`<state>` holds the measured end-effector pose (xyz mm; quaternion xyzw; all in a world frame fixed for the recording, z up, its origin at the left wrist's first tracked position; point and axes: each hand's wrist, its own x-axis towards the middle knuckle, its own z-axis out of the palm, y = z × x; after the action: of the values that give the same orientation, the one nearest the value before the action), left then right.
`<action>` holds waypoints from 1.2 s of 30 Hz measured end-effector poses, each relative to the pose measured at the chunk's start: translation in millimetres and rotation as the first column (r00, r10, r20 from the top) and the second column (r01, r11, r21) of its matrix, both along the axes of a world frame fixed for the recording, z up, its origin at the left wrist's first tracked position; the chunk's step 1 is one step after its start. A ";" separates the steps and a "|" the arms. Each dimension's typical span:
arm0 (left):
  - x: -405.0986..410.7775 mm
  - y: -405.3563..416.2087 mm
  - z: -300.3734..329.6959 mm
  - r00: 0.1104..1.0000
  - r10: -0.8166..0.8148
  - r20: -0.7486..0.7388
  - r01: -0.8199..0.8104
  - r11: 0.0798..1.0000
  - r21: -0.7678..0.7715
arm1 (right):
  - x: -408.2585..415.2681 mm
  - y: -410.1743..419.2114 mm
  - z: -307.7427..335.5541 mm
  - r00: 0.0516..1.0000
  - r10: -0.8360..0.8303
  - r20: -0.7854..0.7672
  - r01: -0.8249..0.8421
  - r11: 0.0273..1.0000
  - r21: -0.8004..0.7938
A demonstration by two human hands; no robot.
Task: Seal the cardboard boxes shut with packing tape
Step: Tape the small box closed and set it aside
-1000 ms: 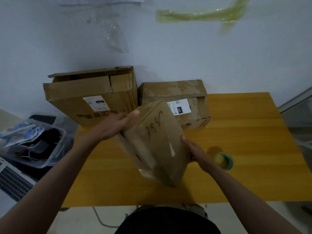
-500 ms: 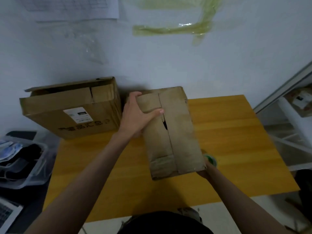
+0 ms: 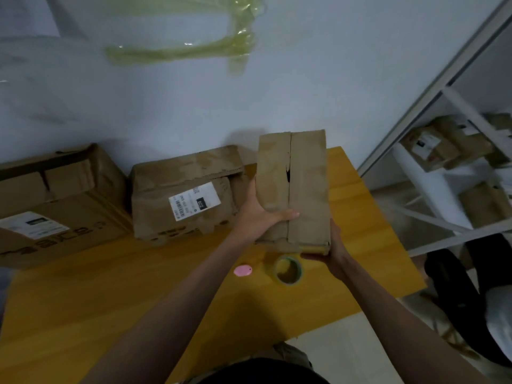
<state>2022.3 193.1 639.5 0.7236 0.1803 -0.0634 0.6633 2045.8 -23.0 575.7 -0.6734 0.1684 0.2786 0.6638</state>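
Right now the small cardboard box (image 3: 294, 187), right of centre in the frame, is held up off the yellow counter (image 3: 116, 300) with its two flaps facing the camera. The flaps meet along a centre seam that gapes dark partway down, and no tape shows over that gap. The left hand (image 3: 259, 217) takes the box's left side, thumb laid across the left flap up to the seam, its grip closed round that side. The right hand (image 3: 332, 252) cups the near lower right corner from beneath, fingers curled under the box and mostly hidden.

The step in hand looks like positioning: getting the seam face up and square before any taping. The roll of packing tape (image 3: 288, 270) lies flat on the counter just below the box, near a small pink object (image 3: 242, 271) whose nature I cannot tell.

Next, as I judge it, the box wants setting down on the counter, flaps pressed level, one hand freed to fetch the roll and find its loose end.

Left of the held box, against the wall, sit a crumpled labelled box (image 3: 185, 195) and, at the frame's left edge, a larger box (image 3: 55, 206) with flaps still loose.
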 end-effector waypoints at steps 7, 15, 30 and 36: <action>49.7 -18.5 -30.0 0.988 0.063 -0.143 -0.061 0.998 0.021 | 55.6 -10.2 -4.1 0.996 0.027 -0.080 -0.029 0.999 -0.024; 59.5 -21.1 -68.4 0.966 0.160 -0.201 -0.153 0.987 0.051 | 88.6 -18.0 -25.6 1.000 -0.014 -0.016 0.013 0.997 -0.080; 84.2 -67.1 -68.0 0.958 0.275 0.079 -0.286 0.931 0.228 | 115.2 -22.3 -38.5 0.979 0.092 -0.184 -0.044 0.967 0.251; 80.7 -99.9 -84.0 0.993 -0.066 0.102 0.001 0.843 0.537 | 121.5 -30.1 -59.2 0.973 0.097 -0.207 -0.034 0.957 0.289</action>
<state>2103.0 93.2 555.4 0.8855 0.1393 0.0203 0.4429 2167.3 -53.0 516.6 -0.5417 0.1763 0.3944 0.7210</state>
